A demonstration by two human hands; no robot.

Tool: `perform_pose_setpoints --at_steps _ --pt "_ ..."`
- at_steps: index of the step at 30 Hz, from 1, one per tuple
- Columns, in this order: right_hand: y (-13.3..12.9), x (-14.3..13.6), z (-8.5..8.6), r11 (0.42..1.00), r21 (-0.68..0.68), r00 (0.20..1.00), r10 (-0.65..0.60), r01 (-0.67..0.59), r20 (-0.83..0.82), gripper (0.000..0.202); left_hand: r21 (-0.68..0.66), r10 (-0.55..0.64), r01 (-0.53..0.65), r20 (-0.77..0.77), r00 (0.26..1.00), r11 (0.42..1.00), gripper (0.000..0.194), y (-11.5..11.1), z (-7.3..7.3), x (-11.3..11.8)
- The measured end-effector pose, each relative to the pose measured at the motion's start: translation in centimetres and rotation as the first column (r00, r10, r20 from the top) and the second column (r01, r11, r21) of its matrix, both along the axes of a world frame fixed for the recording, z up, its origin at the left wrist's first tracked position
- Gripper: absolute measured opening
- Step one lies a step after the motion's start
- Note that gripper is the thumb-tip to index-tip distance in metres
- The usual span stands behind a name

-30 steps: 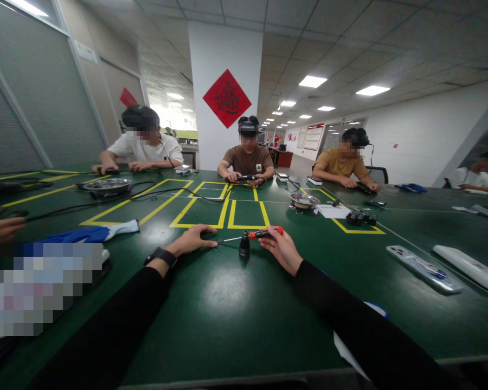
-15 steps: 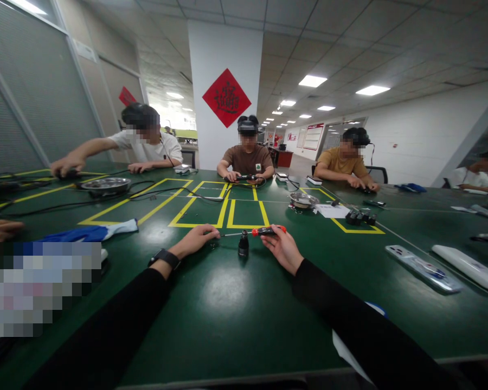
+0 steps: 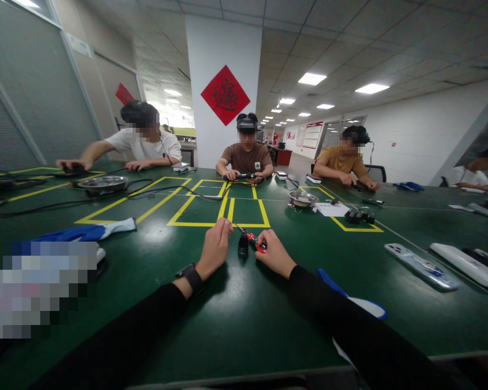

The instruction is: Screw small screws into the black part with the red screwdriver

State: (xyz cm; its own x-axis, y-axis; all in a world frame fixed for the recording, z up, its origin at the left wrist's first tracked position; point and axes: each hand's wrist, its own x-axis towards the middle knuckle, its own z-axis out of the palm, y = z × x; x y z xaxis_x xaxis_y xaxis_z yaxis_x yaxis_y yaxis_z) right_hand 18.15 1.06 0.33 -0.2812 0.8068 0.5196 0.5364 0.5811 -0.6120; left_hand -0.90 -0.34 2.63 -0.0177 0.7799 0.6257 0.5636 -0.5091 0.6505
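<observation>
Holding a screwdriver [image 3: 251, 238] just beside a black part [image 3: 243, 245] standing upright on the green table [image 3: 236, 319], between both hands.
Probably best guiding gently toward the left hand [image 3: 214, 246], not bumping the black part; showing a red-and-black handle, tapering upward on the black part; clasping the screwdriver in the right hand [image 3: 274, 253], bunching left fingertips near its tip, not showing clearly whether pinching anything.

White pillar [image 3: 228, 42], bright ceiling lights [image 3: 312, 79]
</observation>
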Motion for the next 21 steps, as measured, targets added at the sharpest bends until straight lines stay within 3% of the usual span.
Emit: perform_pose_setpoints --at_steps 3,6,10,17,21 --pt "0.0 0.0 0.1 0.999 -0.012 0.999 -0.041 0.041 0.02 0.019 -0.048 -0.124 0.122 -0.032 0.992 0.991 0.032 -0.5 -0.2 0.7" --pt "-0.5 0.0 1.1 0.994 0.078 0.997 -0.074 0.076 -0.037 0.017 -0.116 -0.216 0.209 -0.052 0.975 0.971 0.035 -0.6 -0.3 0.8" --pt "-1.7 -0.4 2.8 0.981 0.191 0.993 0.045 -0.024 -0.105 0.004 -0.121 -0.309 0.296 -0.107 0.945 0.947 0.036 -0.8 -0.4 1.1" --pt "-2.3 -0.7 2.8 0.976 0.196 0.986 0.116 -0.091 -0.117 0.006 -0.125 -0.377 0.358 -0.194 0.906 0.925 0.034 -0.9 -0.4 1.2" --pt "-2.1 -0.5 2.7 0.966 0.219 0.989 0.143 -0.135 -0.023 0.007 -0.131 -0.391 0.37 -0.223 0.893 0.92 0.034 -0.9 -0.4 1.1"
